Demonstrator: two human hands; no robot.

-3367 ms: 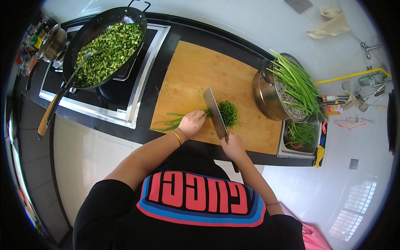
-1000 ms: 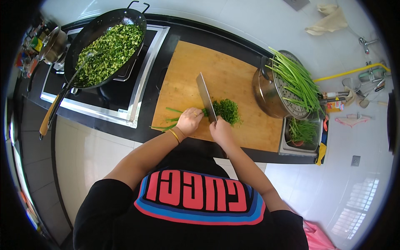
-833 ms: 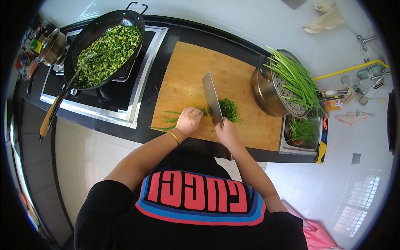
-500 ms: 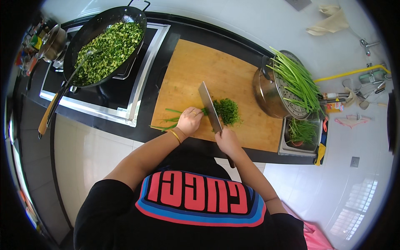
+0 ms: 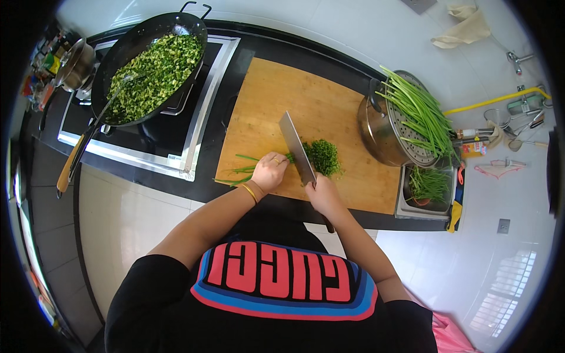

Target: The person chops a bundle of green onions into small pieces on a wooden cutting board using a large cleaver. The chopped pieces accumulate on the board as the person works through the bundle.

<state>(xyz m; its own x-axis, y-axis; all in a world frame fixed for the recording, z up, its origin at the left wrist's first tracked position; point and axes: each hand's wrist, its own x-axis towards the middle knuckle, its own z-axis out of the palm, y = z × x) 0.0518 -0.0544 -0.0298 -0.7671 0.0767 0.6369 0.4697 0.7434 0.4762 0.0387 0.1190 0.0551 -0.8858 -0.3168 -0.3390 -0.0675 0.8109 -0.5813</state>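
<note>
My left hand (image 5: 270,171) is closed around a small bunch of green chives (image 5: 244,169), pressing it to the wooden cutting board (image 5: 265,100). The uncut ends stick out to the left of the hand, and the cut tips show on its right. My right hand (image 5: 322,192) grips the cleaver (image 5: 298,148) by its handle, partly hidden in the palm. Its broad blade stands on edge beside the left fingers, at the cut end of the bunch. Finely chopped chives (image 5: 323,157) lie in a pile just right of the blade.
To the left, a black wok (image 5: 100,88) of chopped green filling sits on the stove (image 5: 191,141), its handle jutting forward. A steel steamer pot (image 5: 376,132) at the right carries long chives (image 5: 415,109). In front of it, the sink (image 5: 406,206) holds more greens.
The blade has shifted slightly, still beside the left fingers. Both hands keep their holds, and the whole view has moved a little.
</note>
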